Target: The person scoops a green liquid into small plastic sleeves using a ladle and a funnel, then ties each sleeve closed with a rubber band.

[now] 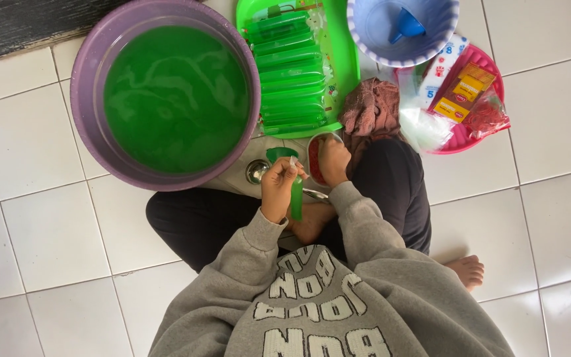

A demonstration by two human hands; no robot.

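The left hand is clamped on a slim plastic tube of green liquid, its long axis running upright from the fist toward the lap; the right hand, just beside it, rests closed on a small red-rimmed cup. Up and left of the hands sits a purple basin of green liquid, its rim near. Ahead, a green tray holds stacked filled tubes. Bare tiled floor lies left.

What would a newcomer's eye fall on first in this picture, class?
The purple basin of bright green liquid, upper left on the white tiled floor. Beside it, a green tray holds stacked green-filled packets. Below, the left hand holds a slim green-filled plastic tube.
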